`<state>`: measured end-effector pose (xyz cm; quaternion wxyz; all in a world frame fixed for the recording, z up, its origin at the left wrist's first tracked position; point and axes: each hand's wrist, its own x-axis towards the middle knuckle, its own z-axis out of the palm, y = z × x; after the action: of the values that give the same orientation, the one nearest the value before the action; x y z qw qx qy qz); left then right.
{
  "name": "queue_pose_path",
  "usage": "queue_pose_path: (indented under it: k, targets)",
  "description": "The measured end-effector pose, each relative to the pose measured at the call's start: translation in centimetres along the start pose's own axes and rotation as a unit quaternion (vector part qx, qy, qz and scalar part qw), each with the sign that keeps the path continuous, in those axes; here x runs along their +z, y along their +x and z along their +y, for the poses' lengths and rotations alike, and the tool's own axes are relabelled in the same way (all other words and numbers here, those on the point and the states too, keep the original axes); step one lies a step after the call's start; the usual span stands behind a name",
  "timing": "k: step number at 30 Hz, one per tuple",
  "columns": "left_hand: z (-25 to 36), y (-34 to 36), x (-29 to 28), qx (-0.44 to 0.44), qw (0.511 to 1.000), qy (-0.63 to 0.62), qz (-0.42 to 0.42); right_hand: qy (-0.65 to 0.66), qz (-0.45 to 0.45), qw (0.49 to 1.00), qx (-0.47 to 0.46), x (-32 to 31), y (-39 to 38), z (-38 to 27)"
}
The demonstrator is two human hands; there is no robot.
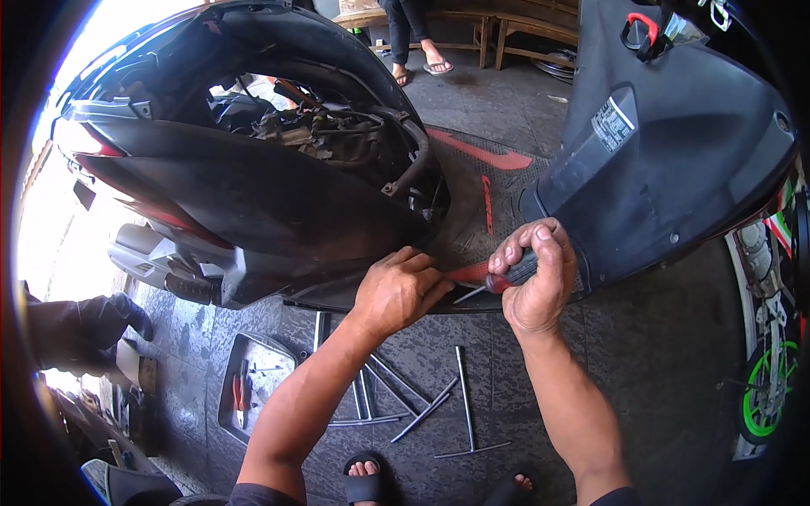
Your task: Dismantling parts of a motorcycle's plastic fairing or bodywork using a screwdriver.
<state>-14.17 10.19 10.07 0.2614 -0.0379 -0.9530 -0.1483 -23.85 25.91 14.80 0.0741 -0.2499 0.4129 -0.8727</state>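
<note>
My right hand [540, 282] is closed around a screwdriver [520, 270] with a black and red handle, its thin shaft pointing left and down at the edge of the scooter's footboard [472, 202]. Beside it, my left hand [396, 291] rests on the lower body panel by that edge, fingers curled and pressed together; what is under its fingertips is hidden. The scooter's rear body [278, 198] is black, with the seat area open onto the frame and mechanical parts. The front leg shield [666, 169] stands to the right.
Several metal T-handle wrenches [465, 396] lie below me beside a tray [224, 401] holding pliers. My sandalled feet are at the bottom. A person's legs [409, 34] show by a wooden bench [531, 29], another's [84, 325] at left. A bike with green wheels [751, 392] stands right.
</note>
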Motion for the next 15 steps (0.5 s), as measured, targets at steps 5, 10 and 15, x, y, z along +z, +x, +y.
queue_pose_path:
  k: [5,10,15]
  targets:
    - [-0.1,-0.1,0.2,-0.015,1.000,0.002,-0.007,-0.012,-0.008,1.000,0.012,0.0,0.3,0.9]
    - [0.0,0.1,0.2,-0.013,1.000,-0.005,-0.003,-0.026,-0.026,0.999,-0.004,-0.3,0.5,1.1]
    - [0.1,0.0,0.1,-0.022,1.000,-0.004,-0.015,-0.083,-0.087,0.993,-0.022,0.5,0.5,1.3]
